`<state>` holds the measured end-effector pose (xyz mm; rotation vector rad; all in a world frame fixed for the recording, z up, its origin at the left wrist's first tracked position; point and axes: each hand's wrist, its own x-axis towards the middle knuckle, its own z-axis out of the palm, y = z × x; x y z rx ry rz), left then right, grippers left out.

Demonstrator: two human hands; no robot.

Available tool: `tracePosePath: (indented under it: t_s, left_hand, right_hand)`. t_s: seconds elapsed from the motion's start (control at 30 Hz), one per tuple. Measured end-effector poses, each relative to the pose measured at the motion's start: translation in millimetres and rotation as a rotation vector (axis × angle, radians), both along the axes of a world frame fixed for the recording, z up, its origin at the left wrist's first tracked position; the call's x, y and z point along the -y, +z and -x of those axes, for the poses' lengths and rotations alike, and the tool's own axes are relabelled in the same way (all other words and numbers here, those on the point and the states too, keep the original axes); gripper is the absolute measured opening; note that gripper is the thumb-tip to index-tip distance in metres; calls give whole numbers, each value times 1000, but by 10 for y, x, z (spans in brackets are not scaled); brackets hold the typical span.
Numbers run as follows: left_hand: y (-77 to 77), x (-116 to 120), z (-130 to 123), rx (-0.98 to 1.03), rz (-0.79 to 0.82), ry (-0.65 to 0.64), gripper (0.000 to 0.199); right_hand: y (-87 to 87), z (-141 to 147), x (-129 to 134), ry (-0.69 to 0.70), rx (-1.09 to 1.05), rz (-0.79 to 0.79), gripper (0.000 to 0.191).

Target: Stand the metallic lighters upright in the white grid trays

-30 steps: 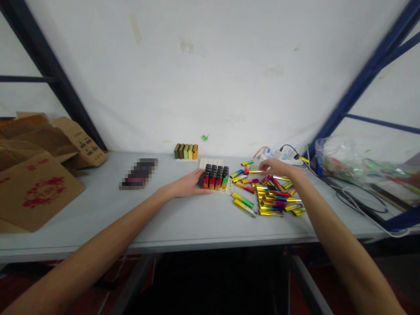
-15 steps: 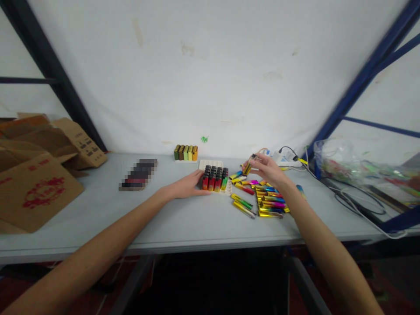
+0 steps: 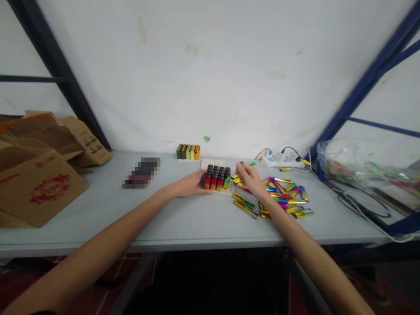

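Upright lighters with black tops and red, orange and green bodies stand in rows in a white holed tray. My left hand is closed around their left side, thumb along the front and fingertips behind. To the right of the tray, my right hand pinches a lighter, of which only a small end shows above the fingers. Beneath and beside that forearm lies a loose pile of shiny lighters in gold, blue, pink and red. Two more lighters lie nearer the tray.
Against the wall stands another block of lighters. A white holed tray lies behind the filled one. Cardboard boxes and a blurred dark item are left. Rightward are a power strip, cables and a plastic bag.
My right hand has moved left and slightly down, toward the tray, with the lighter, turning so that its fingers now mostly cover it. My left hand stays at the tray.
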<state>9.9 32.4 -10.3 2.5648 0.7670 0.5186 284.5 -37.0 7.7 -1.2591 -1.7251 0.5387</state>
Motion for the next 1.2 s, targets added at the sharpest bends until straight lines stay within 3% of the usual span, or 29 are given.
tracePosePath:
  t_s: [0.13,0.3,0.43,0.57,0.77,0.9,1.0,1.2]
  left_hand:
    - [8,6,-4,-8,-3,18,83]
    - [20,15,-5,-13,-4,21,81]
    - [13,6,-3,-22,0,28,79]
    - [-3,-9,-1,-30,1,36,78]
    - [7,9,-3,-25,-12,34,77]
    - [19,18,-4,-7,-8,30,76]
    - [13,12,-1,0,-12,19,78]
    - [-2,6,5,11,-23,-1,78]
  right_hand:
    - [-32,-28,40,-254,-2,-109,64]
    - [-45,-33,91,-336,66,-113,52]
    - [-54,-9,108,-320,91,-120,44]
    - [-29,9,123,-286,92,-108,48]
    - [9,26,154,-172,65,-78,43]
    - [5,-1,145,-66,229,-186,45]
    - [21,-17,164,-69,340,-243,47]
    - [74,-15,231,17,322,-97,44]
